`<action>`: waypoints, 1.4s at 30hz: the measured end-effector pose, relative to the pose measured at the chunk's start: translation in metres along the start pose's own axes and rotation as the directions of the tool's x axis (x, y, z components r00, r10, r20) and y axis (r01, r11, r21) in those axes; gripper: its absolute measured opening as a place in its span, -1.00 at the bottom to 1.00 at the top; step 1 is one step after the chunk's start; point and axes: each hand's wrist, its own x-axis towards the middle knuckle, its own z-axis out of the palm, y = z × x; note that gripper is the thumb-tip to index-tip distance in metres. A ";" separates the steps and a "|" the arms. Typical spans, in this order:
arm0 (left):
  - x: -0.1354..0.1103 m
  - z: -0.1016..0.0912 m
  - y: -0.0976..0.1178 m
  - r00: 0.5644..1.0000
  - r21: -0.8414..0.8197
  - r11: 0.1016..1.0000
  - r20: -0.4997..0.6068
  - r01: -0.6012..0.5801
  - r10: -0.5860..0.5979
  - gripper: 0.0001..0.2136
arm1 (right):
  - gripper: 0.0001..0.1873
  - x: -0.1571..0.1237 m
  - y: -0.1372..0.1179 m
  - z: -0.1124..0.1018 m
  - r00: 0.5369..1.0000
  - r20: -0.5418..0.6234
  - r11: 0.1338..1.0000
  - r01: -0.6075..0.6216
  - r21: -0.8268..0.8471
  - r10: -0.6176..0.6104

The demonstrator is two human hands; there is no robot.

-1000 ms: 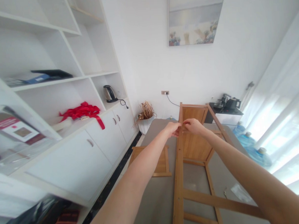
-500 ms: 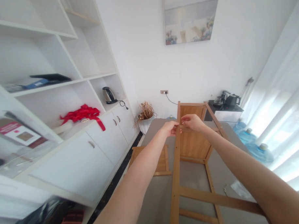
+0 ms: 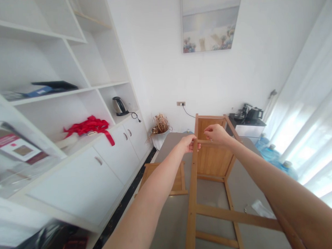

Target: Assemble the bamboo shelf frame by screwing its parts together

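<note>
A wooden frame (image 3: 193, 181) with slatted panels stands on the grey table. My left hand (image 3: 188, 143) is closed around its left upright, near the joint with a crossbar, with fingertips showing on the inner side. Just right of that upright, above the crossbar (image 3: 207, 142), is my right hand (image 3: 216, 134). Its thumb and fingers are pinched together; anything between them is too small to make out. A separate slatted wooden panel (image 3: 179, 176) lies on the table to the left, partly behind my left forearm.
The grey table (image 3: 169, 215) carries a small clear plastic bag (image 3: 260, 209) on the right. Blue water bottles (image 3: 272, 153) stand by the curtain. A black kettle (image 3: 254, 114) sits on a cabinet at the back right. White shelves (image 3: 53, 97) line the left, with red ribbon (image 3: 89, 125) on one.
My right hand has drawn a little to the right, away from the upright. My left hand keeps its grip. The whole view has shifted slightly.
</note>
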 end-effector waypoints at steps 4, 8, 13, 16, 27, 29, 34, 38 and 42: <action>0.002 -0.001 0.000 1.000 0.008 1.000 -0.004 0.005 -0.005 -0.87 | -0.75 0.000 0.012 0.000 0.999 0.029 1.000 -0.016 0.019 0.015; 0.003 -0.002 -0.001 1.000 -0.012 1.000 0.005 0.005 -0.005 -0.87 | -0.77 0.002 0.013 0.005 0.999 0.033 0.999 -0.022 -0.026 0.023; 0.001 -0.003 -0.004 0.999 -0.054 0.999 0.038 -0.001 0.003 -0.83 | -0.80 0.006 0.002 0.011 0.994 0.041 0.983 0.108 -0.150 -0.102; 0.000 -0.003 -0.006 0.999 -0.072 0.997 0.037 -0.009 0.011 -0.83 | -0.77 0.011 -0.006 0.015 0.980 0.051 0.947 0.198 -0.252 -0.191; 0.005 -0.010 -0.008 0.997 -0.115 0.993 0.073 -0.010 0.018 -0.82 | -0.72 0.025 -0.017 0.027 0.946 0.157 0.854 0.322 -0.407 -0.282; 0.006 -0.011 -0.010 0.997 -0.121 0.992 0.073 -0.021 0.030 -0.83 | -0.72 0.026 -0.018 0.028 0.939 0.168 0.845 0.344 -0.410 -0.300; 0.006 -0.012 -0.011 0.995 -0.133 0.990 0.088 -0.039 0.051 -0.82 | -0.73 0.026 -0.020 0.029 0.919 0.199 0.831 0.393 -0.394 -0.340; 0.004 -0.012 -0.011 0.993 -0.133 0.990 0.100 -0.051 0.065 -0.81 | -0.73 0.026 -0.022 0.029 0.907 0.206 0.817 0.421 -0.394 -0.368; 0.005 -0.013 -0.012 0.991 -0.129 0.990 0.107 -0.062 0.077 -0.81 | -0.73 0.026 -0.025 0.029 0.896 0.226 0.795 0.444 -0.413 -0.383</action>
